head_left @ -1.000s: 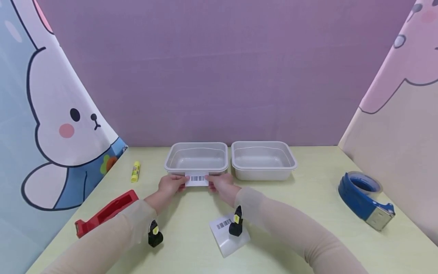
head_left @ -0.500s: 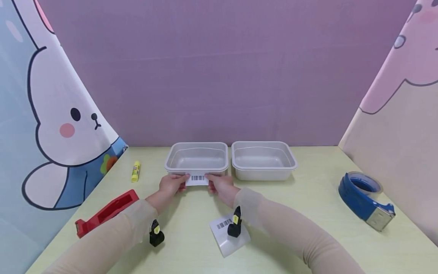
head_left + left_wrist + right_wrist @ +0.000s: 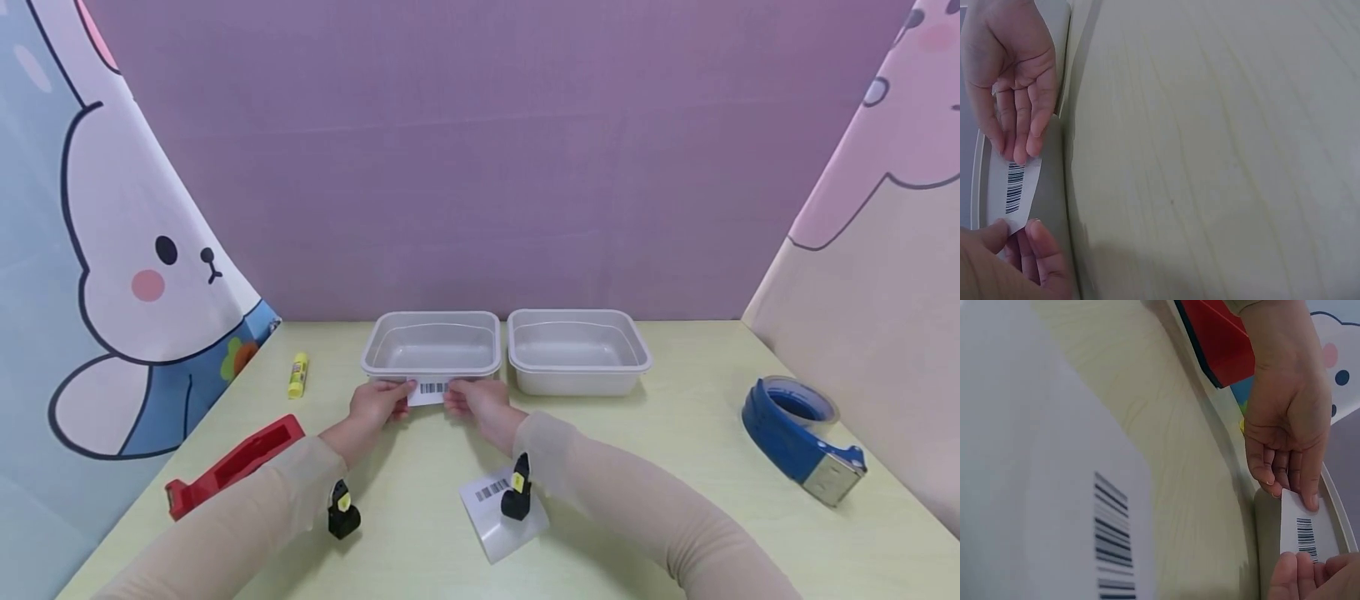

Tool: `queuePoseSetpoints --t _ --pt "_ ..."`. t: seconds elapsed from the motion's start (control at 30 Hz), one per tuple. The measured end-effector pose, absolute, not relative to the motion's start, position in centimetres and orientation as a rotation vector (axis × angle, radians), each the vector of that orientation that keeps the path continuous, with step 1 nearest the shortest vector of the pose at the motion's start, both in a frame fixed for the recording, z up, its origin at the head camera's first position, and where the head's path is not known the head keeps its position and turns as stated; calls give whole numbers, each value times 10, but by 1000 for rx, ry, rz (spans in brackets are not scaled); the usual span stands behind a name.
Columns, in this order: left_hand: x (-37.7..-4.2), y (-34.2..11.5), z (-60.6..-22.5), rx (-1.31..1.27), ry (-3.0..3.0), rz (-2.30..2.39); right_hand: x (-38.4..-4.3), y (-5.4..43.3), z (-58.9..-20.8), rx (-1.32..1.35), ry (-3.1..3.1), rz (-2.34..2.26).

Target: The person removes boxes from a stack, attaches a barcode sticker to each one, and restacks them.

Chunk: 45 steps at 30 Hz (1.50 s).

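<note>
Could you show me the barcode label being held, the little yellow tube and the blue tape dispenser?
Held barcode label (image 3: pixel 429 393): head view, on its printed front.
Yellow tube (image 3: pixel 297 376): head view, on the middle of its body.
Blue tape dispenser (image 3: pixel 783 448): head view, on its blue side.

Tabletop booth (image 3: pixel 690 417), purple backdrop (image 3: pixel 480 167), cartoon panels (image 3: pixel 112 275)

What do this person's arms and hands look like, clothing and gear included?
The left sleeve and right sleeve are long and plain beige, with paler cuffs. A small black device with a yellow patch sits at each wrist. The left hand and right hand show no gloves.
</note>
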<state>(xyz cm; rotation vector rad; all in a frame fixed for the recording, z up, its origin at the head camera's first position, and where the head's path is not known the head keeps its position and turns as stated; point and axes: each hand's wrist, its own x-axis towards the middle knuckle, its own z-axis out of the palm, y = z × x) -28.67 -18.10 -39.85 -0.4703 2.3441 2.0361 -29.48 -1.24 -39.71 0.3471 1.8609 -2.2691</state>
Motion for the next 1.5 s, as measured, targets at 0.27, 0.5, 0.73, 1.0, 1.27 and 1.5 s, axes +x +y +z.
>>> queuePoseSetpoints --t 0.27,0.5,0.73,1.0,1.27,1.5 --pt "-286 -181 -399 -456 2355 2050 -295 -11 -397 264 1855 -2271" --pt "-287 -182 -400 -445 2350 2061 -296 -10 -399 220 1853 -2239" --pt "-288 -182 -400 -452 2378 2055 -295 -10 -396 223 1851 -2232" --pt "-289 -184 -401 -447 2399 2049 -295 -10 -397 216 1869 -2231" --pt "-285 -187 -402 -484 2434 1987 -293 -11 -398 218 1856 -2240" --pt "-277 -184 -394 -282 2369 1994 -290 -10 -397 160 1852 -2234"
